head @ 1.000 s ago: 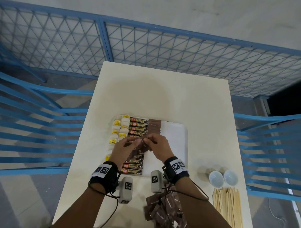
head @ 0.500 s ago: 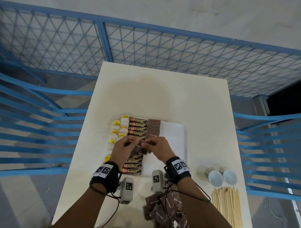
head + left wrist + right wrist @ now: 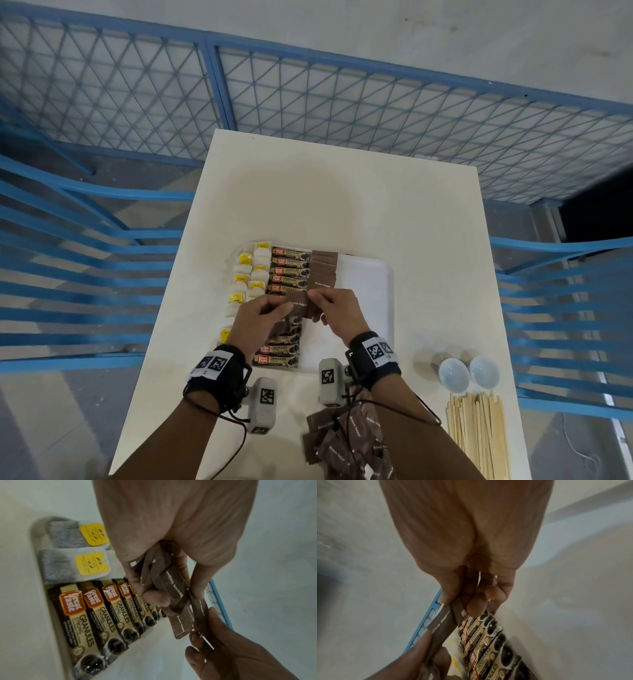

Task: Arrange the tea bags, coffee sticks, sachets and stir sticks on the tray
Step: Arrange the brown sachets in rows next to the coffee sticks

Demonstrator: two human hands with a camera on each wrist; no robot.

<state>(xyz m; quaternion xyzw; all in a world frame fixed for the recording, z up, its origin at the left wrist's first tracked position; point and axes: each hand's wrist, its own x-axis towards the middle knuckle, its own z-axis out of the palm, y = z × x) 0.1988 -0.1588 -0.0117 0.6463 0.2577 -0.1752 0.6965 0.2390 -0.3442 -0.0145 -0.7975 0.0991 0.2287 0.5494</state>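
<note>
A white tray (image 3: pixel 370 284) holds tea bags (image 3: pixel 255 270) with yellow tags at its left, a column of coffee sticks (image 3: pixel 289 270) beside them, and overlapping brown sugar sachets (image 3: pixel 323 270) further right. Over the tray's middle, my left hand (image 3: pixel 270 310) grips a small bunch of brown sachets (image 3: pixel 171 588). My right hand (image 3: pixel 329 303) pinches one brown sachet (image 3: pixel 443 618) whose other end is at the left hand. Loose brown sachets (image 3: pixel 342 442) lie at the near table edge, and wooden stir sticks (image 3: pixel 478 435) lie at the near right.
Two small white bowls (image 3: pixel 467 373) stand right of the tray, above the stir sticks. The tray's right part is bare white. A blue mesh fence (image 3: pixel 308 102) surrounds the cream table (image 3: pixel 342 192) on three sides.
Both hands, still holding brown sachets, have moved slightly away from me toward the sachet row on the tray. The right hand now pinches one sachet apart from the bunch.
</note>
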